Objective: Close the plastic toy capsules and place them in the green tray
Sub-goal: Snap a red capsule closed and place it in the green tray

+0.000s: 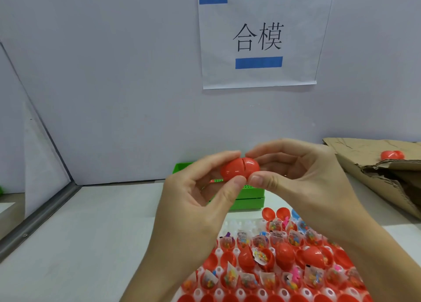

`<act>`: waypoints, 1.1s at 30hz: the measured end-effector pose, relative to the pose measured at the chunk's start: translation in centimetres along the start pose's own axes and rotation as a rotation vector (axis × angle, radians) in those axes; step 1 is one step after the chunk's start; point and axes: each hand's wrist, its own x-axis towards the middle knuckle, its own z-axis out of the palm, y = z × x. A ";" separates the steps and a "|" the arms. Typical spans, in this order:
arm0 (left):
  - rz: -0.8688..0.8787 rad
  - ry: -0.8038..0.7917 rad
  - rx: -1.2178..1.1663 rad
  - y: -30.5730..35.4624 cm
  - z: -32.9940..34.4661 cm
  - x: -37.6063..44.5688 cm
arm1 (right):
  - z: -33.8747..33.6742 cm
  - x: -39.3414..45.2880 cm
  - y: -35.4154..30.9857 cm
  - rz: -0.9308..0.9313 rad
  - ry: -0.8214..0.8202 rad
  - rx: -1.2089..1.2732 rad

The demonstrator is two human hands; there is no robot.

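Both hands hold one red plastic egg-shaped capsule in the air above the green plastic tray: left hand and right hand each pinch a half, seam nearly shut. Bare white tabletop lies open leftward; a white holder of open red capsule halves sits near.

Bright even light, soft shadows, wide-angle bending at edges, slight blur

We read only "合模", in large black characters on the white paper sheet taped to the wall.
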 end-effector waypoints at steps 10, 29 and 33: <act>0.001 0.006 -0.059 -0.1 -0.3 0.2 | 0.2 -0.1 -0.1 -0.060 -0.013 0.040; 0.089 0.168 0.309 -0.3 -0.2 -0.2 | 1.2 -0.6 0.6 -0.228 0.134 -0.243; 0.094 0.169 0.314 -0.7 0.1 -0.3 | 1.4 -0.7 1.0 -0.248 0.164 -0.354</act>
